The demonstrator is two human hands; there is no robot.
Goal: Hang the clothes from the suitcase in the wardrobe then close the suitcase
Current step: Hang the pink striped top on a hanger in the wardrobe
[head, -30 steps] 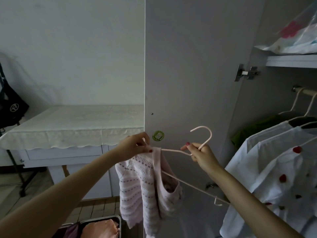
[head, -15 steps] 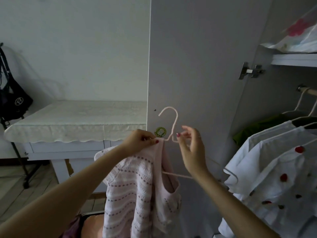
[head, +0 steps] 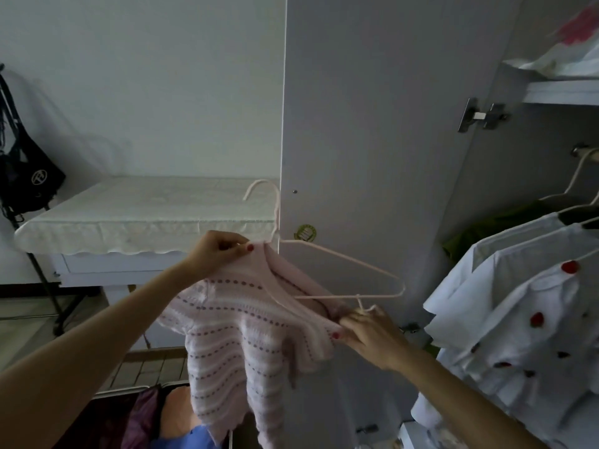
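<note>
A pink knitted top [head: 233,335] with dotted stripes hangs half on a pale pink wire hanger [head: 340,264]. My left hand [head: 220,251] pinches the top's shoulder at the hanger's neck, just below the hook. My right hand [head: 369,335] grips the other side of the top's neckline under the hanger's bottom bar. The hanger's right arm sticks out bare. The open suitcase [head: 139,413] shows at the bottom with purple, peach and blue clothes. The wardrobe's rail [head: 586,153] is at the far right.
The open wardrobe door [head: 372,124] stands straight ahead. White shirts with red spots [head: 525,296] and a green garment hang on the rail. A bag lies on the shelf [head: 564,92] above. A covered white table [head: 146,212] and a black bag [head: 26,179] are at the left.
The hanger has turned upright and swung left. My right hand let go of the hanger's neck and dropped down to grip the top's neckline. My left hand kept its pinch.
</note>
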